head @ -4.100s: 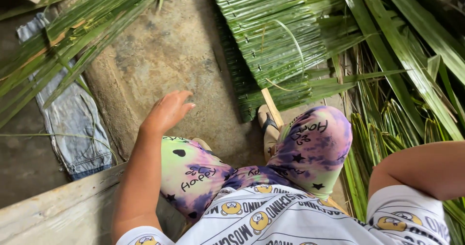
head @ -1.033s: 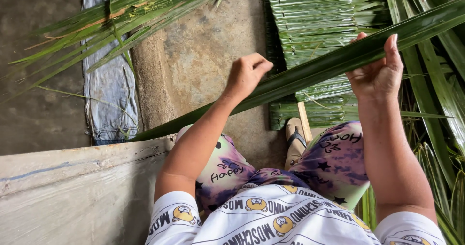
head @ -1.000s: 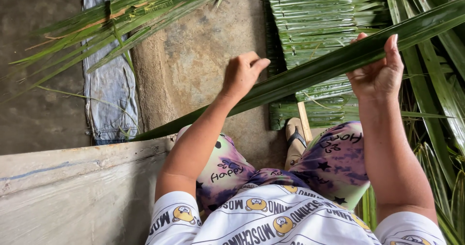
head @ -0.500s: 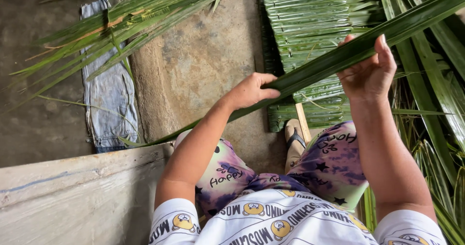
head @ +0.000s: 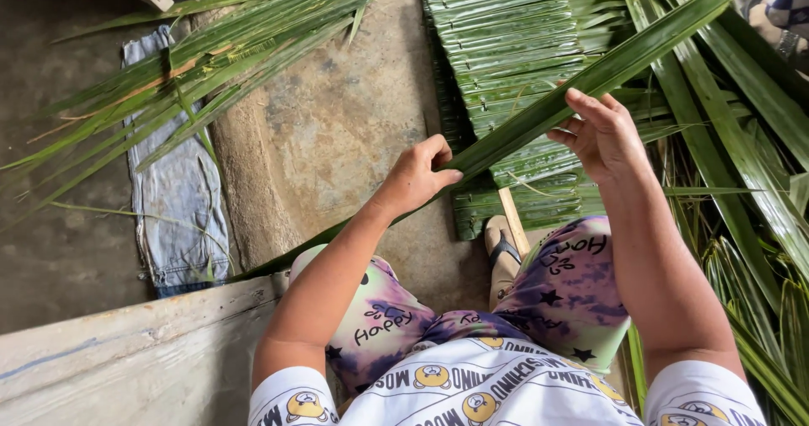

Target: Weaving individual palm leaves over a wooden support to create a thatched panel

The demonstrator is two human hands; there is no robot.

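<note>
we record: one long green palm leaf (head: 539, 116), held slantwise above a bare concrete floor (head: 345, 131). our left hand (head: 415, 177) pinches the leaf near its middle; our right hand (head: 600, 135) has its grip closed loosely on it further up. beneath it lies a mat of stitched leaves (head: 506, 47). loose fronds (head: 177, 64) cross a strip of denim cloth (head: 173, 207); a pale plank (head: 126, 359) runs lower left.

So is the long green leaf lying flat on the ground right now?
No, the long green leaf is held up off the ground, pinched by the left hand and gripped by the right hand.
</note>
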